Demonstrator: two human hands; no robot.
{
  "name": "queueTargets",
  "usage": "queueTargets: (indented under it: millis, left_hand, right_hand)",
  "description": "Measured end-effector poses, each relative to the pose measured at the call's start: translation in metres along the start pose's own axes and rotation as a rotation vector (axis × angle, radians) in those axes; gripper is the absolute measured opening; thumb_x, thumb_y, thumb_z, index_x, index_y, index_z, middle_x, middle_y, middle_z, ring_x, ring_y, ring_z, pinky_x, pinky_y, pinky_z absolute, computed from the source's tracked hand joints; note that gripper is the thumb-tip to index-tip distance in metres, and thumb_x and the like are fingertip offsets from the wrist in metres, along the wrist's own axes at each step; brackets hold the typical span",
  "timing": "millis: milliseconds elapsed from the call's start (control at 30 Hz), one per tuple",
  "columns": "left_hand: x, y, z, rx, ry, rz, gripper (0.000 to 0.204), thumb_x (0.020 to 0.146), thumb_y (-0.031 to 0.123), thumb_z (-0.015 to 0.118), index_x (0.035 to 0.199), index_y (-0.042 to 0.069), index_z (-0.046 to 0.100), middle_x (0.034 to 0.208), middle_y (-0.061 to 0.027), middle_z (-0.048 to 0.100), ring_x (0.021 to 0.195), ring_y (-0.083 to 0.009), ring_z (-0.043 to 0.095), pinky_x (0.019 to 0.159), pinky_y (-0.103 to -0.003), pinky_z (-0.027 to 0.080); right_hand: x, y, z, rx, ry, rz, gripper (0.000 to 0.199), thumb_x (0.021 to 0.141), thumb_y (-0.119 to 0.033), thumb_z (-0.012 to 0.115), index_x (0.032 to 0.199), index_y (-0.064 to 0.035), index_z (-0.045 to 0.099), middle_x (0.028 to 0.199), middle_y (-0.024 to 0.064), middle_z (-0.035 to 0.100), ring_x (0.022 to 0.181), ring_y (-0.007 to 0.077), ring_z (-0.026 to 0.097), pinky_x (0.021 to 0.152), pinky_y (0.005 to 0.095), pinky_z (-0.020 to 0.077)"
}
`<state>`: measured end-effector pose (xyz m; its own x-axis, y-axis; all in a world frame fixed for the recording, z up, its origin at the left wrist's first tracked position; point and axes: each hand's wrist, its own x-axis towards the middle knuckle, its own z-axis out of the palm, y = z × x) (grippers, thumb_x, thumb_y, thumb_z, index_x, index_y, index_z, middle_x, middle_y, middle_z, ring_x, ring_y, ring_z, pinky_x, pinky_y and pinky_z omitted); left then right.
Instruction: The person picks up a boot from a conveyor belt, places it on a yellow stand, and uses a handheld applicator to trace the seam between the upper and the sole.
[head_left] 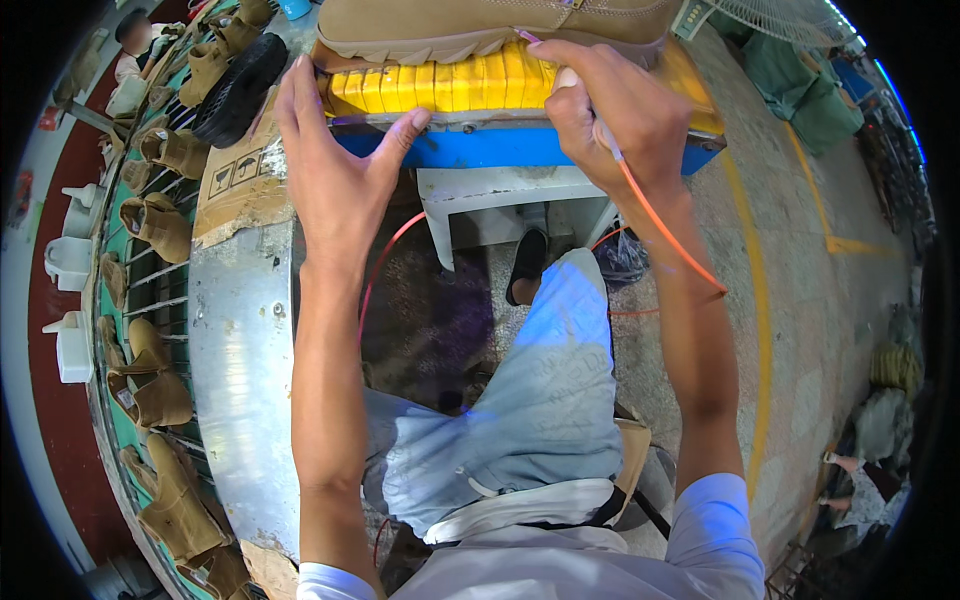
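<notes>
The person's own lap in pale blue trousers (540,400) lies nearest the camera, below the yellow ribbed block (440,85) that serves as the landmark here. A tan boot (480,25) rests sole-down on top of that block. The left hand (335,160) lies open, fingers spread, against the block's left end, thumb on the metal edge just under it. The right hand (610,105) is closed around a slim tool with an orange hose (665,230), its tip at the boot's sole edge above the block's right part. To the left of the block, tan boot uppers (160,225) hang along a green rack. As a judgement: the hose trails slack beside the right forearm and could snag, pulling the tip off the sole line; the unclamped boot could slide under pressure.
</notes>
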<state>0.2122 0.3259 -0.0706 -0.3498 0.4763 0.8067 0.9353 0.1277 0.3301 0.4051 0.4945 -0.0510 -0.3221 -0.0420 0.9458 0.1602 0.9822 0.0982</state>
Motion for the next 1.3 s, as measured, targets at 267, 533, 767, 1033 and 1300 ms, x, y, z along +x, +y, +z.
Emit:
queueTargets:
  millis: [267, 533, 767, 1033, 1300]
  left_hand:
    - [0.003, -0.013, 0.004, -0.007, 0.032, 0.056, 0.099, 0.076, 0.039, 0.093, 0.15, -0.002, 0.042, 0.147, -0.0221, 0.047, 0.131, -0.0337, 0.054, 0.106, -0.041, 0.048]
    - [0.016, -0.037, 0.017, -0.086, 0.032, 0.071, 0.096, 0.078, 0.038, 0.092, 0.152, 0.0, 0.045, 0.142, -0.0162, 0.055, 0.125, -0.0262, 0.058, 0.105, -0.036, 0.047]
    - [0.031, -0.062, 0.042, -0.093, 0.075, -0.042, 0.083, 0.074, 0.002, 0.086, 0.148, 0.004, 0.05, 0.149, -0.0179, 0.053, 0.136, -0.0337, 0.051, 0.115, -0.043, 0.041]
    - [-0.059, 0.132, 0.064, -0.525, 0.011, 0.301, 0.036, 0.074, 0.032, 0.083, 0.104, 0.014, 0.075, 0.124, -0.009, 0.067, 0.121, -0.0319, 0.062, 0.1, -0.052, 0.046]
    - [-0.075, 0.151, 0.072, -0.389, 0.066, 0.229, 0.026, 0.081, 0.015, 0.071, 0.106, 0.019, 0.078, 0.132, -0.0089, 0.066, 0.128, -0.0311, 0.059, 0.106, -0.051, 0.042]
  right_hand:
    - [-0.003, 0.009, -0.014, -0.02, -0.087, -0.063, 0.022, 0.086, -0.011, 0.066, 0.106, -0.0047, 0.072, 0.08, 0.0076, 0.066, 0.067, 0.0213, 0.065, 0.061, 0.0332, 0.0521]
    - [-0.007, 0.018, -0.03, -0.116, -0.091, -0.042, 0.027, 0.078, -0.005, 0.062, 0.102, -0.0053, 0.073, 0.071, 0.0085, 0.061, 0.057, 0.0252, 0.061, 0.053, 0.0366, 0.0492]
    - [-0.007, 0.023, -0.053, -0.139, -0.124, -0.082, 0.029, 0.077, -0.004, 0.061, 0.102, -0.0052, 0.074, 0.087, 0.0139, 0.073, 0.068, 0.0289, 0.07, 0.062, 0.0355, 0.0558]
    - [0.019, -0.007, -0.074, -0.016, -0.27, 0.083, 0.019, 0.089, -0.005, 0.06, 0.098, -0.0037, 0.077, 0.078, 0.0078, 0.07, 0.065, 0.0152, 0.067, 0.062, 0.0263, 0.0535]
    - [0.031, 0.002, -0.083, 0.104, -0.319, 0.192, 0.024, 0.091, 0.0, 0.054, 0.099, 0.0018, 0.076, 0.078, 0.0094, 0.073, 0.066, 0.0117, 0.069, 0.063, 0.0242, 0.055]
